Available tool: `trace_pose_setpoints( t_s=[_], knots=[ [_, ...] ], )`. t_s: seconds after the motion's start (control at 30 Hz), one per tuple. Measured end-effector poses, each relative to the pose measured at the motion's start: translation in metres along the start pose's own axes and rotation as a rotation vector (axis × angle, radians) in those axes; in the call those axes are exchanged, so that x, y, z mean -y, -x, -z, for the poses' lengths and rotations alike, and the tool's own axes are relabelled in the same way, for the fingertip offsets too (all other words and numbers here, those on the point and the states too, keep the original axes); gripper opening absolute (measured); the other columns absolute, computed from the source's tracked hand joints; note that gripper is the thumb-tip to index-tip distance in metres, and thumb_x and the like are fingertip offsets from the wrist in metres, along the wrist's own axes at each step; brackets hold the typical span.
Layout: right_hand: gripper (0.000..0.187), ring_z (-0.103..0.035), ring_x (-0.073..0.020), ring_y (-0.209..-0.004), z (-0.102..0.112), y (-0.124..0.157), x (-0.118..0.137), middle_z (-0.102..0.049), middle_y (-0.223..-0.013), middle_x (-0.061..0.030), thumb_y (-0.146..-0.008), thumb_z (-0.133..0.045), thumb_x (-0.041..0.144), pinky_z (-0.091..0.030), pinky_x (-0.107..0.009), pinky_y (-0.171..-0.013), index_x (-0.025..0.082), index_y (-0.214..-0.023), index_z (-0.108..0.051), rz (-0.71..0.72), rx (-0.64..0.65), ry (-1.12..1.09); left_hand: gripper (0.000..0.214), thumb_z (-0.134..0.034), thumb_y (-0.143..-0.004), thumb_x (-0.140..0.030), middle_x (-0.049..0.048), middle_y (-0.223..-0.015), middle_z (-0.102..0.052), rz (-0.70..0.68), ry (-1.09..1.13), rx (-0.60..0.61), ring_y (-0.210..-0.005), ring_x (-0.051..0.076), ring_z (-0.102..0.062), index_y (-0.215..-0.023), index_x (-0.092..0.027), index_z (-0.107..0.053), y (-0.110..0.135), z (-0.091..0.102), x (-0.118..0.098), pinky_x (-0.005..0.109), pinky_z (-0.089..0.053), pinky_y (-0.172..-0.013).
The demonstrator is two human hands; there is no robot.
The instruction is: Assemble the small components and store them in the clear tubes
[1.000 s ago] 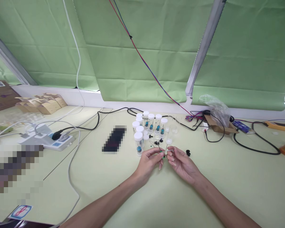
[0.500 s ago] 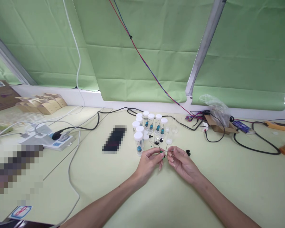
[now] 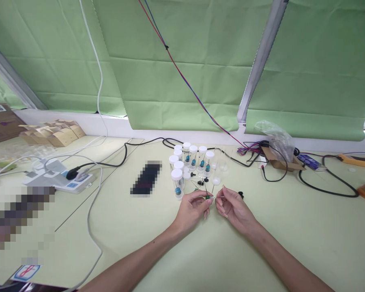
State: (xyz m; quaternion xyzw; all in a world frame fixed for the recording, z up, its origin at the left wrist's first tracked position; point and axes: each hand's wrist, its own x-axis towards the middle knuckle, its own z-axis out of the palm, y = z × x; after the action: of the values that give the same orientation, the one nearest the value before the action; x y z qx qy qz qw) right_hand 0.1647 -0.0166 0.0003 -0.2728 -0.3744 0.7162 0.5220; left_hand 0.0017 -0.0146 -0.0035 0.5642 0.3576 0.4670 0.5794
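My left hand (image 3: 193,209) and my right hand (image 3: 233,208) meet over the pale green table (image 3: 158,235), fingertips pinched together. Between them is a small green component with thin wire leads (image 3: 209,197); the left fingers pinch its body and the right fingers pinch a lead. Just beyond the hands stands a cluster of several clear vials with white caps (image 3: 190,162), some holding blue parts. Small black parts (image 3: 200,182) lie loose by the vials, and another black part (image 3: 241,195) sits close to my right hand.
A white power strip with a black plug (image 3: 67,178) lies at the left, cables running across the table. A blurred dark rectangle (image 3: 146,177) lies left of the vials. A cardboard box with a plastic bag (image 3: 276,152) and black cables (image 3: 325,178) are at the right.
Both hands have stayed nearly in place; the right fingers have shifted slightly along the wire lead, and the view has drifted a little.
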Motion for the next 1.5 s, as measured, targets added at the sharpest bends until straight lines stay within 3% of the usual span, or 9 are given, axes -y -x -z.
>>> trace_pose_setpoints(
  t_s=[0.47, 0.73, 0.93, 1.5],
  knots=[
    [0.036, -0.042, -0.0056, -0.039, -0.002, 0.0, -0.001, -0.052, -0.05, 0.003, -0.088, -0.058, 0.048, -0.029, -0.019, -0.039, 0.015, -0.073, -0.061, 0.015, -0.057, 0.073, 0.022, -0.065, -0.081, -0.033, 0.0007, -0.061, -0.056, -0.005, 0.026, 0.016, -0.049, 0.01, -0.049, -0.09, -0.013, -0.067, 0.002, -0.001, -0.001, 0.024, -0.041, -0.049],
    [0.026, -0.046, -0.0073, -0.044, -0.004, 0.002, 0.007, -0.054, -0.06, 0.0021, -0.086, -0.062, 0.042, -0.035, -0.02, -0.041, 0.017, -0.082, -0.062, 0.244, -0.197, 0.399, 0.02, -0.066, -0.08, -0.032, -0.0003, -0.058, -0.054, 0.028, 0.081, -0.022, -0.047, 0.008, -0.046, -0.08, -0.012, -0.066, 0.0, -0.003, -0.01, 0.022, -0.036, -0.047],
    [0.016, -0.053, -0.011, -0.057, 0.001, 0.005, 0.01, -0.06, -0.075, -0.001, -0.085, -0.063, 0.03, -0.045, -0.024, -0.054, 0.02, -0.098, -0.064, 0.415, -0.198, 0.729, 0.021, -0.068, -0.078, -0.033, -0.0005, -0.058, -0.053, 0.062, 0.137, -0.062, -0.049, 0.009, -0.046, -0.08, -0.012, -0.067, -0.001, -0.003, -0.014, 0.021, -0.037, -0.046],
    [0.019, -0.053, -0.0123, -0.055, 0.007, 0.003, 0.008, -0.059, -0.066, -0.0006, -0.087, -0.06, 0.035, -0.045, -0.025, -0.053, 0.017, -0.081, -0.064, 0.381, -0.211, 0.805, 0.024, -0.069, -0.077, -0.036, -0.0014, -0.055, -0.055, 0.077, 0.095, -0.061, -0.048, 0.01, -0.047, -0.085, -0.013, -0.065, 0.0, -0.002, -0.012, 0.023, -0.038, -0.049]
  ],
)
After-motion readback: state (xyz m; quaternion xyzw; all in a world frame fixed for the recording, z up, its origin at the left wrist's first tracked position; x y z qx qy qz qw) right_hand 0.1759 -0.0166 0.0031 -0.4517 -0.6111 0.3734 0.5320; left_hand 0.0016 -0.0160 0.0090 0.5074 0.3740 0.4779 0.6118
